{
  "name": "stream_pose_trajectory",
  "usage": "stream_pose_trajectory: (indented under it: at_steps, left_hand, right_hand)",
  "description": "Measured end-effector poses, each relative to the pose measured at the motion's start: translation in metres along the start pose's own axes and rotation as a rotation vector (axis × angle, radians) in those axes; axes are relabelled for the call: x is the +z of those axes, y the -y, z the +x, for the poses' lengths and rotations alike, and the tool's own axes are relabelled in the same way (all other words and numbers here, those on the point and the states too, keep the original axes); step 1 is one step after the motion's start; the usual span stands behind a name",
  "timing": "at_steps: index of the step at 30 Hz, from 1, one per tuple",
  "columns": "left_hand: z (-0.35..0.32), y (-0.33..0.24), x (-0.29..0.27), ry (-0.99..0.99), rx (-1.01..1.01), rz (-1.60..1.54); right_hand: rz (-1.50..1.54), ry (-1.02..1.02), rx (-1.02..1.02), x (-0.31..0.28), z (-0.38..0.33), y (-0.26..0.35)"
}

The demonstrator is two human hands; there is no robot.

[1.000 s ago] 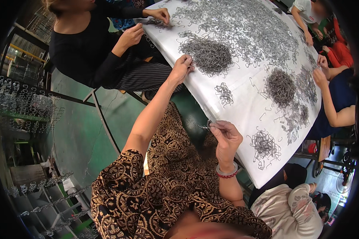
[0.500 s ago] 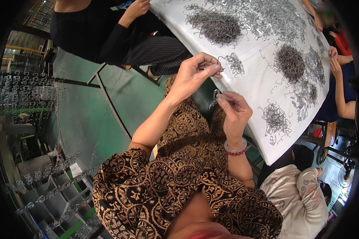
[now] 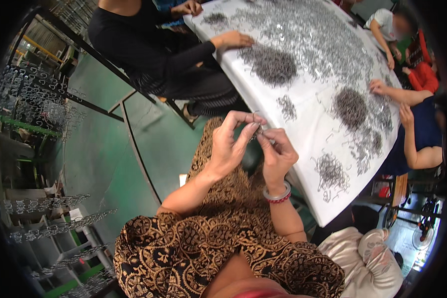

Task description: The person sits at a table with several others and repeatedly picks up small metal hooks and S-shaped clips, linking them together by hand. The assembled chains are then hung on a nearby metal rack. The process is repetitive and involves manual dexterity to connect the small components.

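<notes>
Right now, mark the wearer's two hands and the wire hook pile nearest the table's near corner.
Left hand (image 3: 228, 145): head view, middle of the hand.
Right hand (image 3: 278, 155): head view, middle of the hand.
Wire hook pile (image 3: 330, 170): head view, dense middle.

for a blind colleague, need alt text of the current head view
A person's left hand and right hand, close together, pinch small metal pieces beside a white-covered table. Heaps of wire hooks lie across it, and a co-worker in black sits along its left edge.

Small grey metal wire pieces (image 3: 258, 129), thin, mostly hidden, pinched between the hands (image 3: 227, 148)
</notes>
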State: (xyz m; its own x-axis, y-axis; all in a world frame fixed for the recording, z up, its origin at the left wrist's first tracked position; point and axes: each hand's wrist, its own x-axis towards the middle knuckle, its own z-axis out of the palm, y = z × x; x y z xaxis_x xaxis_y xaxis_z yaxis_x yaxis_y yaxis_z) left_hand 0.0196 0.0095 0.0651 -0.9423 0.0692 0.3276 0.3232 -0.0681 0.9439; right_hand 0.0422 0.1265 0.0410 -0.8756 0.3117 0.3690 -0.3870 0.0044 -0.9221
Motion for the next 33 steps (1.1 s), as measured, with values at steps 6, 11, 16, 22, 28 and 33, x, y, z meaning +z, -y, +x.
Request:
stream_pose_trajectory:
  at_steps: [6,11,16,22,28,33]
  left_hand:
    - [0.032,-0.06,-0.013,-0.061,0.184,-0.254]
    - [0.071,-0.148,-0.035,-0.027,0.525,-0.178]
    - [0.068,-0.224,-0.07,-0.162,0.72,-0.075]
    - [0.002,-0.276,-0.118,-0.344,0.953,0.057]
    - [-0.05,-0.276,-0.148,-0.54,1.067,0.358]
    - [-0.106,-0.276,-0.176,-0.76,0.918,0.585]
  right_hand:
    - [0.05,0.005,-0.233,0.0,0.038,0.011]
    - [0.009,-0.046,-0.184,-0.026,0.07,-0.013]
    - [-0.107,0.244,-0.015,0.004,0.103,-0.097]
    - [-0.498,1.153,0.054,0.121,0.111,-0.226]
    - [-1.322,1.308,-0.448,0.064,0.104,-0.326]
    - [-1.193,1.116,-0.533,0.049,0.106,-0.352]
